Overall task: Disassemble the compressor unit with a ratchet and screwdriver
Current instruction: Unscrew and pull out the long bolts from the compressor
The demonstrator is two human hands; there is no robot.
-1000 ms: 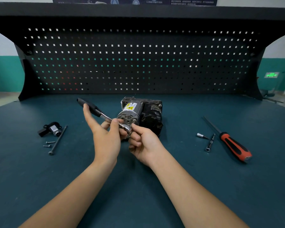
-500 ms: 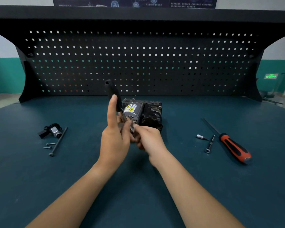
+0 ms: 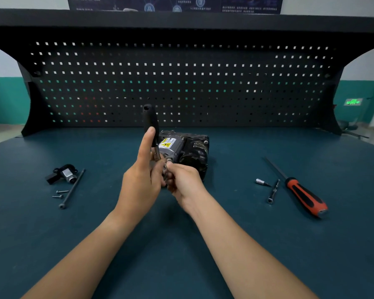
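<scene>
Left grip [image 3: 141, 182] presses flat-fingered against the upright ratchet [image 3: 151, 120] handle. Right grip [image 3: 185, 183] pinches the ratchet head at the near end of the compressor [image 3: 192, 152], mid-bench [image 3: 181, 255]. Likely loosening a bolt there. Next, swing the handle while keeping the head seated.

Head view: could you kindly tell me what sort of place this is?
Probably a mechanical workshop bench: a black perforated metal pegboard backs the dark teal worktop, and a red-and-black-handled screwdriver lies on it.
</scene>
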